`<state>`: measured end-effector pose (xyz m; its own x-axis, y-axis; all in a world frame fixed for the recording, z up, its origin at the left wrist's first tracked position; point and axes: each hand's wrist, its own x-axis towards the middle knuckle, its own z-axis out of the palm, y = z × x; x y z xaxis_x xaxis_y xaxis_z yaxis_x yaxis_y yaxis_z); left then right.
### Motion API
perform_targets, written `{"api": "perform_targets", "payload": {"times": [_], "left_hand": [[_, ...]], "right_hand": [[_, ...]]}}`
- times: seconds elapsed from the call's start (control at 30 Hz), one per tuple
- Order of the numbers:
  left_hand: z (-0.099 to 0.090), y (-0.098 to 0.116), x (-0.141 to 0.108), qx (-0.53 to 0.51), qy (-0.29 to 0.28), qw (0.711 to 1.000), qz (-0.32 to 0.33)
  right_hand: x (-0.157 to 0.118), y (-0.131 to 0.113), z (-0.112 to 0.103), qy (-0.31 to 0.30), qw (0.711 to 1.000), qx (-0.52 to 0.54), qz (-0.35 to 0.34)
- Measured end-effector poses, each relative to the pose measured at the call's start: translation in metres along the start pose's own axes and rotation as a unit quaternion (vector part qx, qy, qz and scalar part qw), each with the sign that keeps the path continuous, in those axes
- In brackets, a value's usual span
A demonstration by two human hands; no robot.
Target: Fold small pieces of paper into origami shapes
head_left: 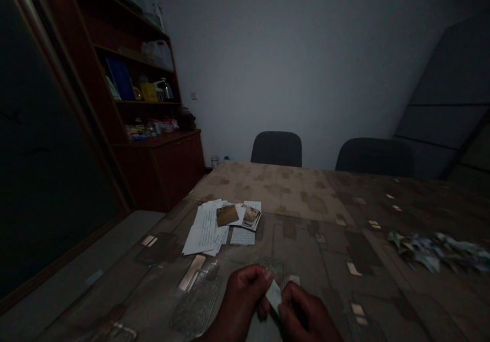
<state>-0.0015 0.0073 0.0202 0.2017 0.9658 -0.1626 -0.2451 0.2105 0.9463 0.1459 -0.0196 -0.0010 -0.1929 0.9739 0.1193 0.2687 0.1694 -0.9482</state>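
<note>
Right now a pale paper scrap (273,296) is pinched between the left hand (243,296) and the right hand (306,314), both curled narrowly around it just above the worktop (291,189). At nine o'clock from the hands lies a clear plastic sheet (196,305). At eleven o'clock, handwritten pages (204,228) lie spread with photos (250,217) on top. Torn paper pieces (436,250) are heaped at two o'clock. Two dark chairs (276,149) stand beyond the worktop at twelve o'clock.
</note>
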Motion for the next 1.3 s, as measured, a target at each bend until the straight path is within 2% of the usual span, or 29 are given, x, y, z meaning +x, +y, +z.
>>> {"api": "perform_targets", "payload": {"times": [0.17,0.33,0.47,0.57,0.7,0.8,0.93,1.1,1.3], "left_hand": [[-0.001,-0.001,0.002,0.017,0.011,1.000,0.000],[-0.008,0.001,0.006,0.024,0.030,0.999,0.032],[-0.010,0.006,0.005,0.042,0.051,0.996,0.063],[-0.003,0.007,0.000,0.082,0.036,0.994,0.063],[0.007,0.005,-0.005,0.104,-0.001,0.993,0.052],[0.009,0.003,-0.006,0.107,-0.011,0.994,0.030],[0.007,0.006,-0.007,0.138,-0.007,0.990,0.038],[0.005,0.005,-0.006,0.104,-0.033,0.994,0.007],[0.004,-0.001,0.000,0.059,-0.040,0.997,0.008]], "right_hand": [[0.002,-0.004,-0.004,-0.013,1.000,-0.007,-0.002],[0.000,-0.001,-0.001,-0.027,1.000,-0.010,0.003],[-0.001,0.001,-0.001,0.005,1.000,0.018,0.025],[0.001,-0.003,-0.005,-0.004,0.998,0.057,0.024],[0.003,-0.004,-0.008,-0.026,0.999,0.048,-0.001],[0.002,0.001,-0.006,0.005,0.999,0.027,0.019],[0.000,0.005,-0.004,0.033,0.999,0.004,0.024],[-0.001,0.000,-0.003,0.038,0.999,-0.022,0.011],[-0.001,0.003,-0.004,0.058,0.998,0.021,0.027]]}}
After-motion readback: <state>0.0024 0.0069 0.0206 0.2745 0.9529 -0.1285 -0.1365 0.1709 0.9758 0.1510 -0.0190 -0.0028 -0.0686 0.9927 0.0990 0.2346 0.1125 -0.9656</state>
